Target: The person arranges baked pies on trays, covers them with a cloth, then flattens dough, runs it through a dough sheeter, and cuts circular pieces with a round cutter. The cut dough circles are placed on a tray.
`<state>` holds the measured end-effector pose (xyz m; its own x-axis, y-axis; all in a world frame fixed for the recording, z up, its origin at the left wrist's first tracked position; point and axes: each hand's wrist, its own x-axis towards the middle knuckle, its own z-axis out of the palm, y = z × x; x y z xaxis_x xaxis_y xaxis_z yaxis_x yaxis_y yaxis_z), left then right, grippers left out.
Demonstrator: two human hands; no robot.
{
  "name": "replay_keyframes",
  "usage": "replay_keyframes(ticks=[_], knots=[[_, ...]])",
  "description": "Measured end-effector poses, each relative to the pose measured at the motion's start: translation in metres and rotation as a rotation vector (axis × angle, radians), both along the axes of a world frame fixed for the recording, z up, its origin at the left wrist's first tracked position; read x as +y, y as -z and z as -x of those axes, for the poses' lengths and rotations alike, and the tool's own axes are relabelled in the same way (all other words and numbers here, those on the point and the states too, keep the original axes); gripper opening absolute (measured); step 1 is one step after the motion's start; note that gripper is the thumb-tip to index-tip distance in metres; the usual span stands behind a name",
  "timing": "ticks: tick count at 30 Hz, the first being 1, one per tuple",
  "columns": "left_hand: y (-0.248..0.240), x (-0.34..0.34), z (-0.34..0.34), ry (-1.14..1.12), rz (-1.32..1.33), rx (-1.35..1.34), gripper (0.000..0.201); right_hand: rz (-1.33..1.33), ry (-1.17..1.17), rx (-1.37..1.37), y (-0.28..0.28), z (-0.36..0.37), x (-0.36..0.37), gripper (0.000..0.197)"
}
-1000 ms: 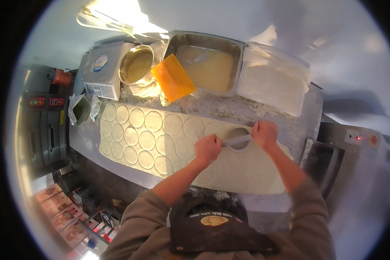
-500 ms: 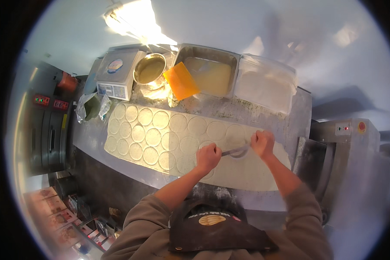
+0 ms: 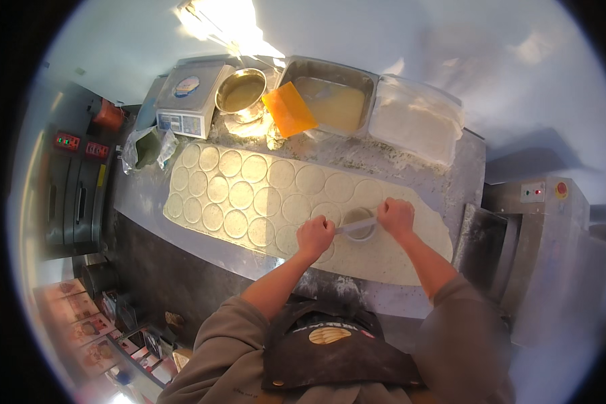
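Observation:
A long sheet of rolled dough (image 3: 404, 259) lies across the worktable, with rows of round outlines cut into its left and middle parts. Over the sheet, right of the cut rounds, is a round dough cutter (image 3: 357, 225) with a flat pale bar across its ring. My left hand (image 3: 316, 237) is closed on the bar's left end. Around its right end, my right hand (image 3: 395, 217) is closed too. The ring appears to rest on the dough, though whether it is pressed in I cannot tell.
Along the table's back stand a scale (image 3: 190, 91), a metal bowl (image 3: 259, 100), an orange scraper (image 3: 289, 111), a deep steel tray (image 3: 372, 101) and a plastic-covered bin (image 3: 417, 121). An opened bag (image 3: 141, 149) sits far left. A steel machine (image 3: 542, 215) stands right.
Both hands have moved left and a little nearer me over the dough, carrying the cutter. Its ring shows more fully now. The whole view has shifted slightly.

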<state>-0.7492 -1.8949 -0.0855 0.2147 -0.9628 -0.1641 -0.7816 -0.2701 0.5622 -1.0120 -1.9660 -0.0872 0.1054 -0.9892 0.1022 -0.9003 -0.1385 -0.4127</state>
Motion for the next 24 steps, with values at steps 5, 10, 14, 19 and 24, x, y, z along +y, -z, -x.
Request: replay_keyframes(ticks=[5, 10, 14, 19, 24], knots=[[-0.006, -0.003, 0.001, -0.011, -0.016, 0.006, 0.032, -0.008, 0.027, 0.009, 0.002, -0.003, 0.001, 0.028], [0.001, -0.012, -0.002, 0.027, -0.029, -0.015, 0.030, -0.026, 0.050, 0.007, 0.003, -0.005, 0.005, 0.029], [0.015, -0.011, -0.004, 0.088, -0.090, -0.075, 0.028, 0.047, 0.019, 0.022, 0.016, -0.003, 0.006, 0.028], [0.017, -0.009, -0.003, 0.079, -0.062, -0.053, 0.026, 0.207, -0.048, -0.023, 0.028, -0.004, -0.003, 0.027], [0.005, 0.001, -0.002, 0.042, -0.046, -0.059, 0.027, 0.211, -0.040, -0.012, -0.001, -0.005, 0.013, 0.025]])
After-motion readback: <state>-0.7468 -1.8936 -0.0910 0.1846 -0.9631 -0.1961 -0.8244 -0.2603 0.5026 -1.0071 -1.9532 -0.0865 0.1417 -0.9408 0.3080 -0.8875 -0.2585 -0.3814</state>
